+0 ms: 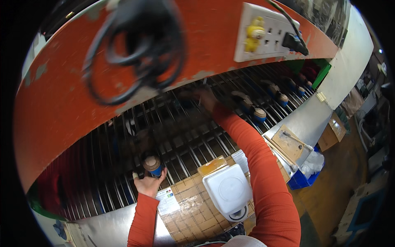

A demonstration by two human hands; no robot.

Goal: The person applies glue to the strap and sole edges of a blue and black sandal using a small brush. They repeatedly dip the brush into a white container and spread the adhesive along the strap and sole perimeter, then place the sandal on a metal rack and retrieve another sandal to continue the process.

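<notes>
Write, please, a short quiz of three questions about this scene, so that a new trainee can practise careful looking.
1. Which of these is nearest to the left hand?
A) the white container
B) the tan-and-blue piece
C) the black plug

2. True or false: the right hand is farther forward over the metal rods than the left hand.

3. Fill in the colour: crumpled plastic lies in the ____ bin at the right.

Key: 1. B; 2. True; 3. blue
</notes>
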